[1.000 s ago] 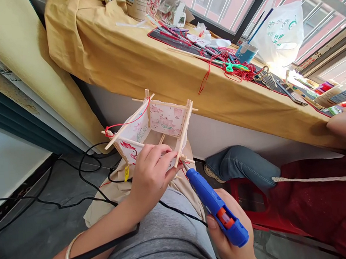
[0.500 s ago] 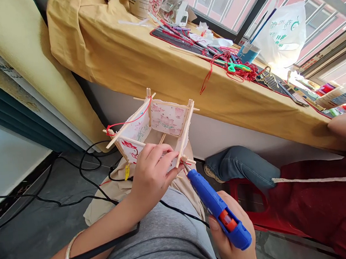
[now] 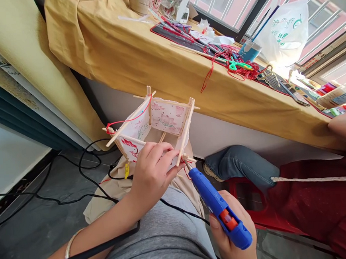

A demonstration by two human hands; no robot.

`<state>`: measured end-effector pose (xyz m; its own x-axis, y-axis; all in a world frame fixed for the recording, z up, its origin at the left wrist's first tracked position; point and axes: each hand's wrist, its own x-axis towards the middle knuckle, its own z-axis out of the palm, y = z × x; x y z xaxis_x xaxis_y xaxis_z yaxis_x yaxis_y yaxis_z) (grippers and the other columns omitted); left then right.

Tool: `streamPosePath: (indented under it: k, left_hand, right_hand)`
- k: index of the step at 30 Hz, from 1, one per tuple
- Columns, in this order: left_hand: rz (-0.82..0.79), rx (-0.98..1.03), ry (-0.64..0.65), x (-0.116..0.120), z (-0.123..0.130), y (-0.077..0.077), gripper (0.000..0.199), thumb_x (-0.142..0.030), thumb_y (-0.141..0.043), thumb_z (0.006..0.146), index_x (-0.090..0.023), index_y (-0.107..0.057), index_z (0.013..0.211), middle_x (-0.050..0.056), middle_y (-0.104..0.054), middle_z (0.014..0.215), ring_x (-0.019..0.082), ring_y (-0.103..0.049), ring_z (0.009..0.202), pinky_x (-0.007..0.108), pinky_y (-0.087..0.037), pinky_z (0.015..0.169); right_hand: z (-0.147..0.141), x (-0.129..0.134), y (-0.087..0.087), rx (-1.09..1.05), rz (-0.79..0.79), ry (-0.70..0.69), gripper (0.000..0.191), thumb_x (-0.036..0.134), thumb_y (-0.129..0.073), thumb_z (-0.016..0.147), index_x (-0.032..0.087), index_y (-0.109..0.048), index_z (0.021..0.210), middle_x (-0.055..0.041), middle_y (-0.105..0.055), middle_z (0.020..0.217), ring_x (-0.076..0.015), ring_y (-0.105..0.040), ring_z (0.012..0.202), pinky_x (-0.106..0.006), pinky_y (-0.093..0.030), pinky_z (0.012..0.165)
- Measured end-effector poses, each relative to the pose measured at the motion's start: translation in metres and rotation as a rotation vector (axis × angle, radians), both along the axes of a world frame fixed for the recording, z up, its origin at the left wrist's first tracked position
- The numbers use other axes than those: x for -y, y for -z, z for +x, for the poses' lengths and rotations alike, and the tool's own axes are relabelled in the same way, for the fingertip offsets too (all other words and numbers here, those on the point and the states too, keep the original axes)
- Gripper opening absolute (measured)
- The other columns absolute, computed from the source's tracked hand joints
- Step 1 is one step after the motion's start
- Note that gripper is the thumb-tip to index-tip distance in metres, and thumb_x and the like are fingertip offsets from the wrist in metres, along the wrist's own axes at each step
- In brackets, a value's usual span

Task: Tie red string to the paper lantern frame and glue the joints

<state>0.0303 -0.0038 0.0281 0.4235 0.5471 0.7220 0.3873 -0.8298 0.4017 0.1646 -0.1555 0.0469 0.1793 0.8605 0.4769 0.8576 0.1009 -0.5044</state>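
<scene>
A box-like frame (image 3: 167, 116) of thin wooden sticks with painted white panels rests on my lap. My left hand (image 3: 153, 167) pinches its near right corner, fingertips at the stick joint. Red string is tied at that corner and another runs along the left side. My right hand (image 3: 236, 228) is wrapped round a blue glue gun (image 3: 216, 202), whose metal nozzle points up and left and meets or nearly meets the same corner. An orange-red part shows in the gun's body.
On the ledge with a yellow cloth (image 3: 119, 58) lie tangled red string (image 3: 246, 70), green scissors (image 3: 235, 64), brushes and a plastic bag (image 3: 288, 32). A person's jeans-clad leg (image 3: 241, 166) and a red stool (image 3: 260, 214) are at right. Black cables (image 3: 83, 168) cross the floor at left.
The view has shifted very slightly. Both hands, the stick frame and the glue gun keep nearly the same positions.
</scene>
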Motion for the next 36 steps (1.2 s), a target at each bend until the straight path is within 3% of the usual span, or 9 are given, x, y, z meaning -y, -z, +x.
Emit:
streamPosePath:
  k: [13, 20, 26, 36]
  left_hand:
    - [0.062, -0.011, -0.001, -0.0019, 0.0025, -0.0023, 0.019, -0.027, -0.061, 0.081, -0.009, -0.065, 0.087, 0.011, -0.065, 0.085, 0.022, -0.052, 0.077, 0.036, -0.046, 0.068]
    - [0.135, -0.038, -0.027, -0.0019, 0.003, -0.002, 0.019, -0.028, -0.06, 0.082, -0.01, -0.065, 0.086, 0.011, -0.066, 0.083, 0.022, -0.053, 0.077, 0.036, -0.047, 0.067]
    - [0.222, -0.085, -0.071, -0.0009, 0.0026, -0.0013, 0.019, -0.028, -0.059, 0.082, -0.01, -0.064, 0.085, 0.01, -0.067, 0.082, 0.021, -0.054, 0.074, 0.035, -0.046, 0.063]
    - [0.226, -0.074, -0.097, 0.0002, 0.0049, -0.0006, 0.015, -0.027, -0.057, 0.083, -0.013, -0.062, 0.087, 0.01, -0.066, 0.082, 0.021, -0.053, 0.075, 0.034, -0.044, 0.063]
  right_hand:
    - [-0.0005, -0.0014, -0.0046, -0.055, 0.059, 0.005, 0.017, 0.033, -0.047, 0.086, 0.018, -0.054, 0.084, -0.0021, -0.056, 0.069, -0.0133, -0.056, 0.057, -0.022, -0.046, 0.05]
    - [-0.0036, 0.0043, 0.001, -0.125, 0.033, 0.099, 0.024, 0.039, -0.046, 0.086, 0.018, -0.056, 0.082, -0.0041, -0.057, 0.073, -0.0159, -0.056, 0.064, -0.026, -0.046, 0.055]
    - [-0.0043, 0.005, 0.0017, -0.163, 0.03, 0.105, 0.025, 0.04, -0.047, 0.085, 0.018, -0.058, 0.081, -0.0041, -0.057, 0.072, -0.0154, -0.055, 0.061, -0.027, -0.046, 0.054]
    - [-0.0052, 0.0035, -0.0017, -0.187, 0.032, 0.102, 0.026, 0.042, -0.047, 0.085, 0.019, -0.057, 0.078, -0.0032, -0.056, 0.07, -0.0141, -0.053, 0.056, -0.026, -0.045, 0.051]
